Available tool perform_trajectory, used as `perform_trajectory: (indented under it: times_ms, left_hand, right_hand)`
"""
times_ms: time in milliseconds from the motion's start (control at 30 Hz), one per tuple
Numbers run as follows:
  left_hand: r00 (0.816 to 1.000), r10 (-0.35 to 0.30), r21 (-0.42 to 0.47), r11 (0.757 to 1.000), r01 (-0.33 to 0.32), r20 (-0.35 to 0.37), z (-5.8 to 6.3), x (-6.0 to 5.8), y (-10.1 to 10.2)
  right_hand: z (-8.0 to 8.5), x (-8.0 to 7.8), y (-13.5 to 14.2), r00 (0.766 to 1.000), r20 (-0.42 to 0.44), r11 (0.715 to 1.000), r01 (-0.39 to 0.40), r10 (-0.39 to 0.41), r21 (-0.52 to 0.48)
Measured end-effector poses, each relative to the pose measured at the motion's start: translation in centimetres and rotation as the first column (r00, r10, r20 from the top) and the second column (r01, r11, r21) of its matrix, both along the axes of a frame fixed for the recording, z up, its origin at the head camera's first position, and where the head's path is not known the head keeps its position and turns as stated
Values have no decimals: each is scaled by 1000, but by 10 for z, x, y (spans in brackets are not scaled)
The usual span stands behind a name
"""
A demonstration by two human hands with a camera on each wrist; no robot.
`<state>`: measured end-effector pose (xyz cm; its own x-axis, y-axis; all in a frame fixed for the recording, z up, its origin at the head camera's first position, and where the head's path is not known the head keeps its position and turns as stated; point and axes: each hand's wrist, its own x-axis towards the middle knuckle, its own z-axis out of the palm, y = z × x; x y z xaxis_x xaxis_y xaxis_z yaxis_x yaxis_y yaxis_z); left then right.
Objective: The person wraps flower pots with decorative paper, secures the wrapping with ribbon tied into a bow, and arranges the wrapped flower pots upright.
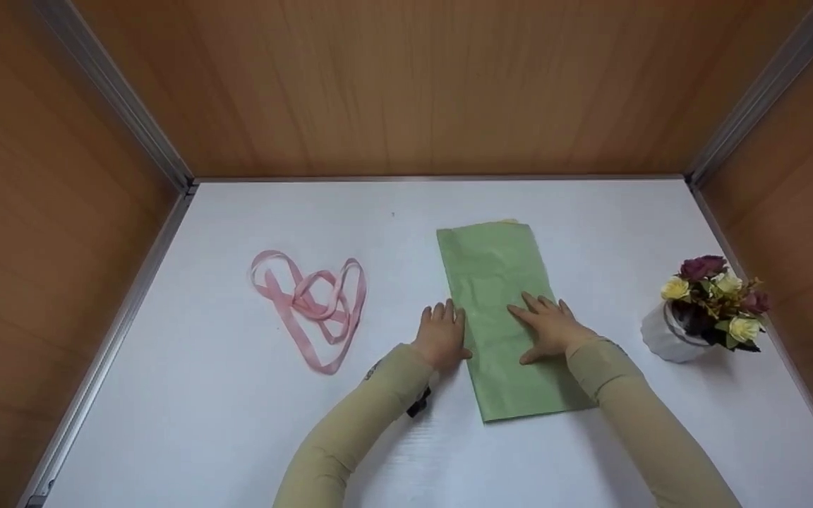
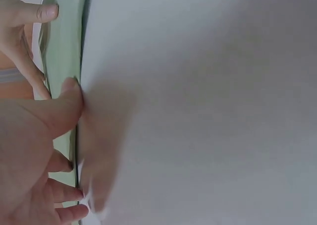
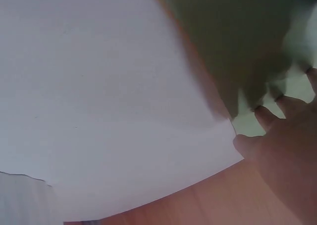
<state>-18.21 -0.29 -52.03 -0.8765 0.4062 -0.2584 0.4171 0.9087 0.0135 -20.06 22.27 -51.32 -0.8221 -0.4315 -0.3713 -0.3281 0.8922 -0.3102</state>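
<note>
A long green paper packet (image 1: 495, 282), folded flat with creases across it, lies slightly slanted on the white table. Along its left edge rests my left hand (image 1: 440, 335), fingers extended; in the left wrist view the thumb and fingertips (image 2: 69, 193) touch that edge. My right hand (image 1: 551, 328) lies spread on the packet's right half, its fingers apart. The right wrist view shows the right fingertips (image 3: 265, 117) on the green paper. A bit of yellowish material (image 1: 510, 221) peeks out at the packet's far end.
Left of the packet, a loosely looped pink ribbon (image 1: 304, 339) lies on the table (image 1: 202, 423). A white pot (image 1: 664, 339) with artificial flowers (image 1: 724, 296) stands near the right edge. Wooden panels (image 1: 406, 92) enclose the back and both sides.
</note>
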Motion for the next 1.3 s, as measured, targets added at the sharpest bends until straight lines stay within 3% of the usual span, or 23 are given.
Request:
perform_trajectory:
  times_ms: [333,933,1300]
  left_hand:
    - [996,-73,-24,997,72,-58,1,5,17]
    - [994,-87,-10,996,88,72,-2,14,43]
    - [997,-67,-48,996,69,40,-10,19,50]
  right_hand:
    - [2,7,19,999,-28,1000,19,-19,9]
    - [-3,25,55,998,-33,997,58,-60,-55]
    - [-8,30,63,997,-33,992,63,-67,-111]
